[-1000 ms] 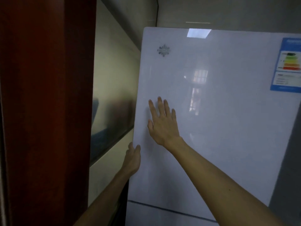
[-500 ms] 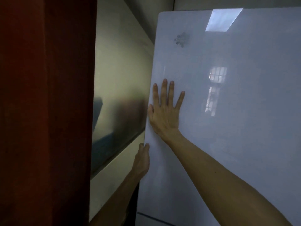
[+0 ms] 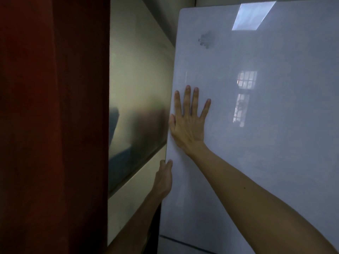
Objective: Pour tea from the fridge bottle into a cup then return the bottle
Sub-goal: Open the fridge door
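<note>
Pressing flat on the fridge door (image 3: 275,162), your right hand (image 3: 189,125) sits close to the door's left edge. Palm down, all fingers straight and spread, thumb lying along the edge side. It grips nothing and only bears on the glossy white face.

Your left hand (image 3: 164,178) is lower, right at that same left edge, back of the hand toward the camera and digit tips pointing up. Two tips show against the edge; the others are hidden. You cannot tell from here whether they curl round the edge or merely lie beside it.

Door notes:
- It fills the right side of the view, tilted a little.
- A faint snowflake emblem (image 3: 206,40) sits near its upper left corner.
- A ceiling-light reflection (image 3: 254,15) shows at the top, a window reflection (image 3: 245,98) at mid-height.
- A dark seam (image 3: 183,242) crosses near the bottom, with another white front below it.

Surroundings: a dark red-brown panel (image 3: 55,125) fills the left. Between it and the door runs a shiny grey surface (image 3: 137,107), blurred with reflections.
</note>
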